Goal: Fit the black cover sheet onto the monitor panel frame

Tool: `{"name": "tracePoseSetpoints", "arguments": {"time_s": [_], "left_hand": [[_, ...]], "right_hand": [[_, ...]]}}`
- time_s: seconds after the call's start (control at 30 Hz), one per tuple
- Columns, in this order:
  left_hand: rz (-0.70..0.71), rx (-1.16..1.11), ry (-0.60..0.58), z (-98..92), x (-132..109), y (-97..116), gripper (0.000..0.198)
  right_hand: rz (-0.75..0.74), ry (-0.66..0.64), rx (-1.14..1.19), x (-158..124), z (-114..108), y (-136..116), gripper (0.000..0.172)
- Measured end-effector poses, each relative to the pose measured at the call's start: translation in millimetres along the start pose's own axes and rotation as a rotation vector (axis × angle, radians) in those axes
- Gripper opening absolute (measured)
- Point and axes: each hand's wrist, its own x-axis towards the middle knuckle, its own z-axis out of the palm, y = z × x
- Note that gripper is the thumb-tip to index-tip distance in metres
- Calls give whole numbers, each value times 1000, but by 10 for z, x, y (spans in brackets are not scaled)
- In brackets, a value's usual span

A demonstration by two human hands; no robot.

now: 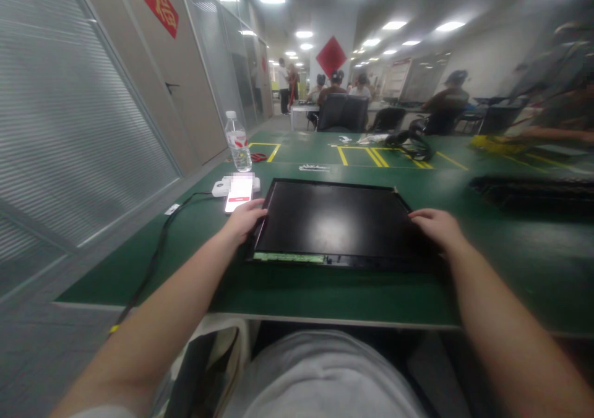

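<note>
A flat black display panel (334,220) lies screen up on the green table in front of me, with a strip of green circuit board (290,258) along its near edge. My left hand (245,219) grips the panel's left edge, fingers closed over the rim. On the opposite side my right hand (439,225) holds the right edge, its thumb and fingers around the frame. The undersides of both grips are hidden. Just beyond my left hand lies a phone (239,192) with a lit screen, resting against a white power strip (219,187).
A water bottle (238,143) and red scissors (258,157) stand and lie at the back left. Black cables (413,143) lie at the far side. A long dark object (533,194) sits on the right. Beyond are chairs (342,114) and several people.
</note>
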Motion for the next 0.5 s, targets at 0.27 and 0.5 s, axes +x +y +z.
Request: {"name": "tracePoseSetpoints", "arguments": {"time_s": [0.27,0.5], "left_hand": [[-22,-76,-22,16,-82,75,59],[1,-178,-52,-2,46,1,57]], "right_hand": [[-4,17,-2,-28,-4,-31,22],[-37,26,20,2,16,14,21]]}}
